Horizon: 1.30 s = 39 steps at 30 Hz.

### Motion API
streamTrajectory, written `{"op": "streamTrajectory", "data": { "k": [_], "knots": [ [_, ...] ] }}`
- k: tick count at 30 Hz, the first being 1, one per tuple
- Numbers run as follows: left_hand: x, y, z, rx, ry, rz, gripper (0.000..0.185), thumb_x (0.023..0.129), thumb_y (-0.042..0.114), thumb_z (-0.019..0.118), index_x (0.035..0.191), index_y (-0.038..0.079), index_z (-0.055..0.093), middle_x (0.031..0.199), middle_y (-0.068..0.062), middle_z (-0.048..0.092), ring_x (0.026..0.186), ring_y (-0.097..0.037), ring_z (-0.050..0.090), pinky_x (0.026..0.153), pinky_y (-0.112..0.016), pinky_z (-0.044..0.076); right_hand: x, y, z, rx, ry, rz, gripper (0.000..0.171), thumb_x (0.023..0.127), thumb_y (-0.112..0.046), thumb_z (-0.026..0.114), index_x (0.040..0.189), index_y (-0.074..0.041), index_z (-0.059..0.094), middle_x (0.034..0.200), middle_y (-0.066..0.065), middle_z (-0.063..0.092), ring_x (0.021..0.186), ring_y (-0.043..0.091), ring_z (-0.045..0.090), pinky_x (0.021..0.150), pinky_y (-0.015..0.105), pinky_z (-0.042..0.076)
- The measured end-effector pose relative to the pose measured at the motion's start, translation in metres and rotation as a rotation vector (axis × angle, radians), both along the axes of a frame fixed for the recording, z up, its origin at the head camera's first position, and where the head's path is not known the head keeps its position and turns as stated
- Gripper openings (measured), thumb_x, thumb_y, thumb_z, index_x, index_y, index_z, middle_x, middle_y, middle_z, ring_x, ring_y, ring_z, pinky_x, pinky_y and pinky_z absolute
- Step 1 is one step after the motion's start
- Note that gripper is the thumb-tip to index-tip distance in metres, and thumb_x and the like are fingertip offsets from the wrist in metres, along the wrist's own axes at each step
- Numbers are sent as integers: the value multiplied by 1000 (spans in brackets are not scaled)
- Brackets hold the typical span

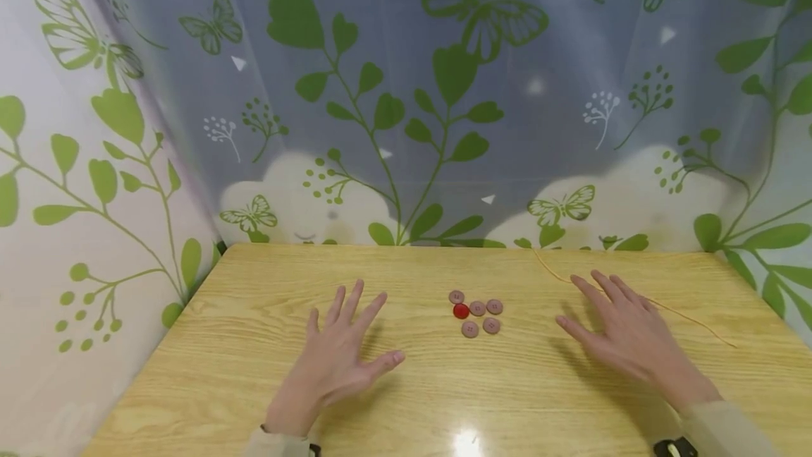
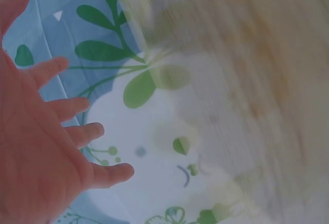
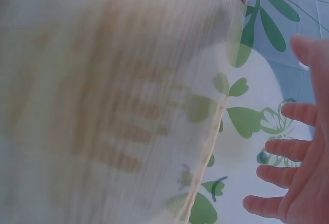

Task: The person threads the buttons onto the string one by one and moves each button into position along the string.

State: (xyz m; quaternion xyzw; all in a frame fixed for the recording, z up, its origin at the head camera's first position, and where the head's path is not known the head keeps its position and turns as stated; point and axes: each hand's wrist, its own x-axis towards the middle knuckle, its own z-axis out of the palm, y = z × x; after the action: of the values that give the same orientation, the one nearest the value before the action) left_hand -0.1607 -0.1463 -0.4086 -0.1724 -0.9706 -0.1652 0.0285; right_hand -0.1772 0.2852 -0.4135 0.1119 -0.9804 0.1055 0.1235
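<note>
My left hand [image 1: 339, 351] is spread over the table to the left of a small group of buttons, its fingers apart and holding nothing. On the other side, my right hand [image 1: 628, 333] hovers with fingers extended, also holding nothing. Between them lie several dull pink buttons [image 1: 491, 325] around one red button [image 1: 461, 311]. A thin yellowish cord [image 1: 691, 317] runs along the table behind and partly hidden by the right hand. In the right wrist view the same cord [image 3: 208, 154] stretches beside the spread fingers. The left wrist view shows the left palm [image 2: 41, 167] with splayed fingers.
The light wooden table [image 1: 209, 372] ends at a hanging cloth [image 1: 393, 125] printed with green leaves and butterflies. More printed cloth [image 1: 63, 231] closes off the left side. Glare shows on the table near the front edge.
</note>
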Motion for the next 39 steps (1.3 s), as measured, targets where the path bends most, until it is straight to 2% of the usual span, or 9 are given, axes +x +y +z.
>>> {"op": "streamTrajectory", "data": {
  "k": [4, 8, 18, 28, 34, 39],
  "knots": [
    [-1, 7, -2, 16, -31, -20, 86, 92, 72, 54, 163, 31, 26, 173, -9, 8, 159, -42, 8, 116, -80, 12, -6, -2, -1, -1, 6, 20, 75, 96, -61, 60, 149, -10, 49, 149, 31, 47, 131, 57, 48, 91, 76, 44],
    [-4, 16, -2, 25, -29, -47, 86, 92, 72, 54, 162, 30, 28, 173, -10, 12, 159, -43, 10, 116, -80, 14, -14, -3, -2, -21, 16, 26, 71, 98, -57, 60, 148, -8, 50, 146, 32, 50, 127, 55, 52, 88, 72, 49],
    [-14, 38, 4, 21, -45, -115, 83, 93, 71, 55, 161, 30, 32, 172, -11, 16, 158, -42, 15, 116, -78, 20, -36, -4, -8, -141, 43, 40, 52, 102, -41, 61, 137, -3, 60, 135, 28, 60, 116, 52, 61, 87, 67, 52],
    [-22, 58, 6, -9, -19, -187, 81, 92, 70, 55, 160, 30, 34, 171, -10, 22, 156, -40, 24, 114, -74, 29, -56, -3, -13, -205, -37, 24, 50, 104, -39, 58, 136, 0, 61, 133, 30, 62, 113, 51, 62, 87, 65, 52],
    [-28, 70, 7, -26, 3, -220, 79, 93, 71, 54, 159, 32, 35, 170, -9, 26, 155, -37, 30, 113, -70, 34, -69, 1, -16, -247, -80, 36, 49, 105, -36, 56, 136, 2, 60, 132, 31, 63, 113, 49, 63, 91, 64, 52],
    [-34, 79, 7, -34, -6, -253, 75, 94, 69, 53, 157, 31, 38, 168, -9, 30, 152, -35, 35, 113, -66, 38, -83, -2, -19, -246, -60, 52, 45, 103, -32, 60, 132, 2, 63, 122, 28, 68, 100, 41, 69, 82, 57, 56]
  ]
}}
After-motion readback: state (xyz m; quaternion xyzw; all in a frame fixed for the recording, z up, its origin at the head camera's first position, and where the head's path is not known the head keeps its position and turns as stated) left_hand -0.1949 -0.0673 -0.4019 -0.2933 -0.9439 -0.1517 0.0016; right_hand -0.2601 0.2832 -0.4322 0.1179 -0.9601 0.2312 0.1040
